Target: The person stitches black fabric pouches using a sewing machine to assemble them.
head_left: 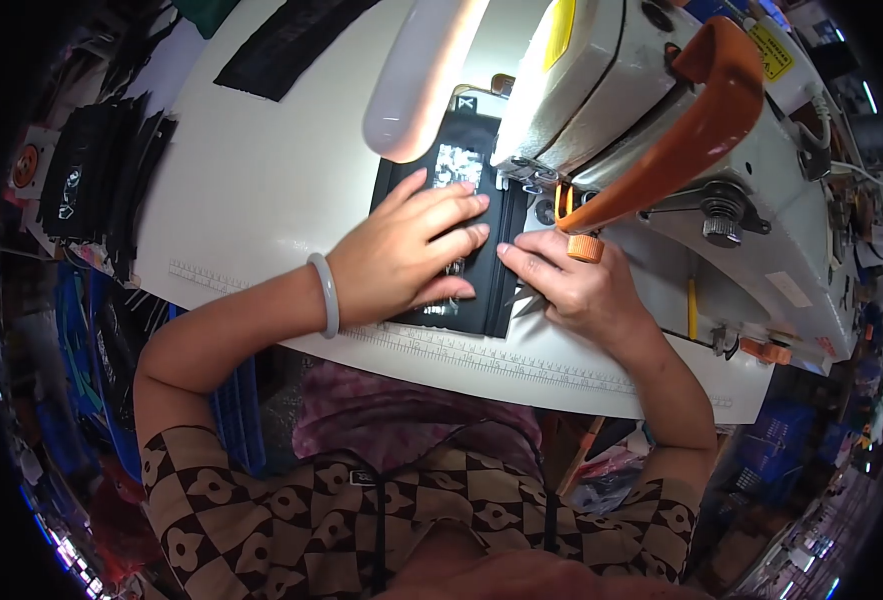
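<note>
Panel (480, 308): black, flat on the desk (262, 190) near the centre, upper end beside the machine (602, 110); shiny silvery print down its middle, partly covered, not readable.
Left hand (397, 240): open, laid palm down over the panel's 9 o'clock side, fingers slightly apart and pointing towards 2 o'clock, pressing rather than gripping; pale bangle (324, 295) around the wrist.
Right hand (572, 280): partly curled, thumb and forefinger tips at the panel's 3 o'clock edge; dark pointed blades (528, 299) jutting out under the fingers, apparently held in them.
Machine: white, from 12 to 4 o'clock, with an orange lever (712, 110) reaching down just above the right hand.
Blue bin (238, 425): below the desk edge at 7 o'clock; contents hard to make out.
Blue basket (777, 435): low at 4 o'clock, lattice-walled; contents too dark to tell.
Clear plastic (607, 480): crumpled, below the desk at 5 o'clock.
Stack (87, 185): black pieces at 9 o'clock on the desk's far side, top one with white print, unreadable.
Strip (287, 45): black, lying at 11 o'clock.
Tab (467, 103): dark, at the panel's 12 o'clock end, with a pale boxed X-like mark.
Yellow labels (770, 52): stuck on the machine, lettering too small to read.
Ruler (482, 355): printed along the desk's 6 o'clock edge.
</note>
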Demonstrator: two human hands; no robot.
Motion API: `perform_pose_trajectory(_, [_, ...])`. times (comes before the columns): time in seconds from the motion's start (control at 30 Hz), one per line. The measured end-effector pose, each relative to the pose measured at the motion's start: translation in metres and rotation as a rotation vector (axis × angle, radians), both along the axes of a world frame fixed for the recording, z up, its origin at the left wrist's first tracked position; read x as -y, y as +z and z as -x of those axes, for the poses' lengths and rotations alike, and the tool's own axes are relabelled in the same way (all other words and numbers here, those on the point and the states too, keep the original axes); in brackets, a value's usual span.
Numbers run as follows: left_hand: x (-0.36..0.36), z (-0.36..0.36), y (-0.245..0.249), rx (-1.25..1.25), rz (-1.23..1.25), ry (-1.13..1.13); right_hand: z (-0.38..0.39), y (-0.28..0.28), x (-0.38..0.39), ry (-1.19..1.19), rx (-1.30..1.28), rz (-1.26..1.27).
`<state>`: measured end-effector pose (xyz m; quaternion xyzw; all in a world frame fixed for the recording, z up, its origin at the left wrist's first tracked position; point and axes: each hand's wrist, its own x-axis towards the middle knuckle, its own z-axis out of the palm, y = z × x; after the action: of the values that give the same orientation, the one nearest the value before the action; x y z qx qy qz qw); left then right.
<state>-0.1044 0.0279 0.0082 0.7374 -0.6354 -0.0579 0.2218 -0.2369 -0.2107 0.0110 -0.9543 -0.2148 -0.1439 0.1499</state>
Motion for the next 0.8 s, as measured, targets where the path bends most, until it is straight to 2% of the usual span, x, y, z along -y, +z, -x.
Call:
perform_pose_trajectory(0.2, [0.017,-0.027,0.003,0.014,0.081,-0.015,0.006,0.001,-0.002,0.118,-0.023,-0.045])
perform_pose_trajectory(0.37, [0.029,-0.049,0.000,0.075,0.076,-0.001,-0.001,0.002,-0.001,0.103,0.012,-0.048])
perform_pose_trajectory(0.5, [0.038,-0.072,-0.007,0.095,0.130,-0.051,-0.003,-0.009,0.002,0.047,0.053,-0.008])
perform_pose_trajectory(0.6, [0.047,-0.084,-0.003,0.058,0.078,-0.061,-0.002,-0.011,0.003,-0.075,0.003,0.113])
perform_pose_trajectory(0.8, [0.060,-0.112,-0.012,-0.074,0.030,-0.051,-0.004,-0.012,0.001,-0.225,-0.142,0.127])
